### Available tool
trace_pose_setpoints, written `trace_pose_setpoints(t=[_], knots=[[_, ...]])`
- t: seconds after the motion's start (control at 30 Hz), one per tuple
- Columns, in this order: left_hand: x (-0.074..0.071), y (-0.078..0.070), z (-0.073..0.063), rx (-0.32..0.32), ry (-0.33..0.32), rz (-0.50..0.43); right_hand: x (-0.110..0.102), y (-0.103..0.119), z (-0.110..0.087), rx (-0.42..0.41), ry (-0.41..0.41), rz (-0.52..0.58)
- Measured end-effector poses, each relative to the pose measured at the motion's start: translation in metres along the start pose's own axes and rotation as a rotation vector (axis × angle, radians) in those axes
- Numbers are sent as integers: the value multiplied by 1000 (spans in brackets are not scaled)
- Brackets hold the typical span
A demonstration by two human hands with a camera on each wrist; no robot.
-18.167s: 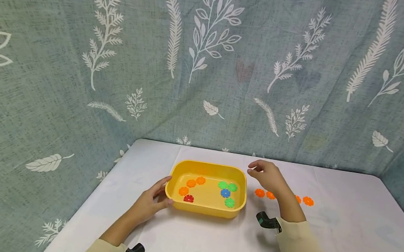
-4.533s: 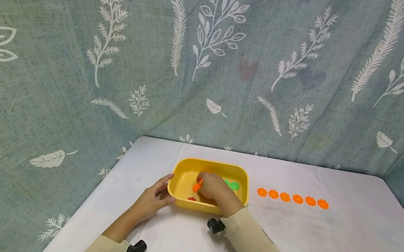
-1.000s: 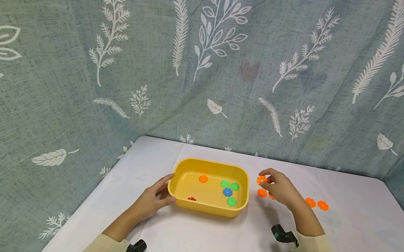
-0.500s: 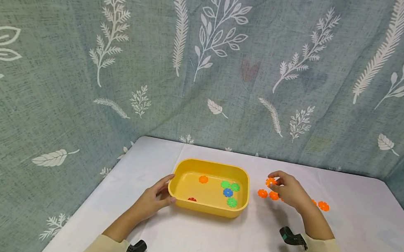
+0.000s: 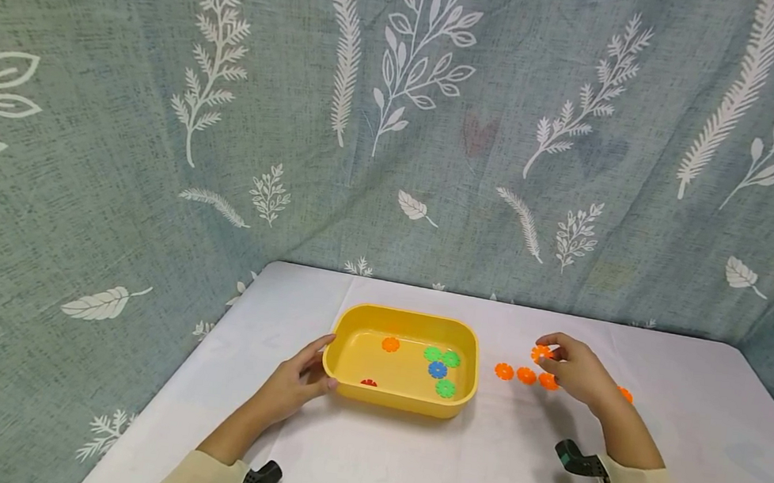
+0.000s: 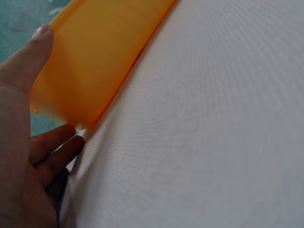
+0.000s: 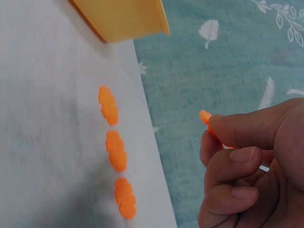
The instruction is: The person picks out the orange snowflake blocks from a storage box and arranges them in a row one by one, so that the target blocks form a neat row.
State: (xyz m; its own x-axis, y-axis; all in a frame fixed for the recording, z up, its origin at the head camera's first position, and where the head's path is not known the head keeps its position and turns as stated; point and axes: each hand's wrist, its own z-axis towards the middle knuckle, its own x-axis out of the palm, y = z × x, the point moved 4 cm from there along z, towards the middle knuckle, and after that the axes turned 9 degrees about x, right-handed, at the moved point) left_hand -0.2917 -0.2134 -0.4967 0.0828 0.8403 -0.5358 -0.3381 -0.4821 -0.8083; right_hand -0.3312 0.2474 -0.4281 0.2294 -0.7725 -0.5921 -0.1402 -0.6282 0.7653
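Note:
A yellow plastic bin [image 5: 397, 402] stands on the white-covered table. My left hand [image 5: 290, 387] holds its left end, thumb at the near corner and fingers round the far side; the left wrist view shows the thumb against the bin wall [image 6: 104, 52]. My right hand [image 5: 578, 372] pinches an orange snowflake disc [image 5: 541, 354] between thumb and forefinger, above a row of orange discs [image 5: 504, 371] lying right of the bin. In the right wrist view, the held disc [image 7: 205, 116] is mostly covered by the fingers. The hand hides part of the row.
Inside the bin lie one orange disc [image 5: 390, 344], a partly hidden red disc [image 5: 368, 383], a blue disc [image 5: 438, 370] and three green discs [image 5: 445, 388]. A patterned grey-green cloth [image 5: 390, 218] hangs behind the white table cover [image 5: 390, 465].
The right hand has taken an orange disc from the bin and carried it rightward along the row, which has grown since the oldest frame. Fewer orange discs lie in the bin. The left hand stays put.

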Motion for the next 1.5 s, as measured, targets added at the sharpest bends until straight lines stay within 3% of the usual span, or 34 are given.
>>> trace_pose_setpoints(t=[0.57,1.5], knots=[[1,1,1,26,-6,11,-28,-25,-3,45,-54,10],[0,1,1,-1,-8,33,-74,-99,-13,202,-128,100]])
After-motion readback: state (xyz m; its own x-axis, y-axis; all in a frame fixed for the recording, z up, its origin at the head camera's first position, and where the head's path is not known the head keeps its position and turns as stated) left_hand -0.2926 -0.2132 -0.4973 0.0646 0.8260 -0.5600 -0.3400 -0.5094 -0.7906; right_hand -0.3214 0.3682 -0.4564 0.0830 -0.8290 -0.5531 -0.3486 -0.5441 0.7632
